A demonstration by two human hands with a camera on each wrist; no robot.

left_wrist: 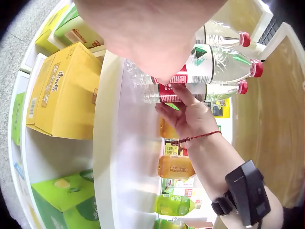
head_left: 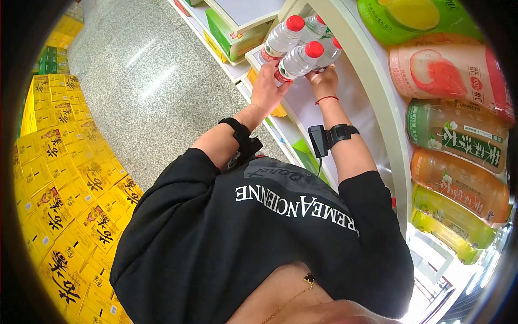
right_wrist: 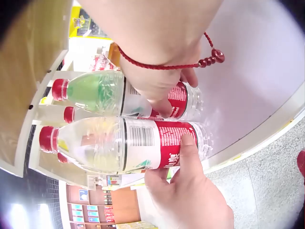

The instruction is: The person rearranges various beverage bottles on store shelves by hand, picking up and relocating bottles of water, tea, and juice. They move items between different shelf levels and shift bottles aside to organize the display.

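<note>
I have the left arm and right arm reaching forward from the chest, drawing in toward each other. My left hand is gripping, its fingers bent inward; on the left wrist feed, skin fills the top (too close and blurred for me to read). My right hand grips as well, just beside the left, fingers parted.

- Bottles: clear
- Caps: red
- Labels: red and white with green patches
- Bracelet: red
- Shirt: black with white lettering
- Floor: speckled grey
- Cartons: yellow with black characters
</note>
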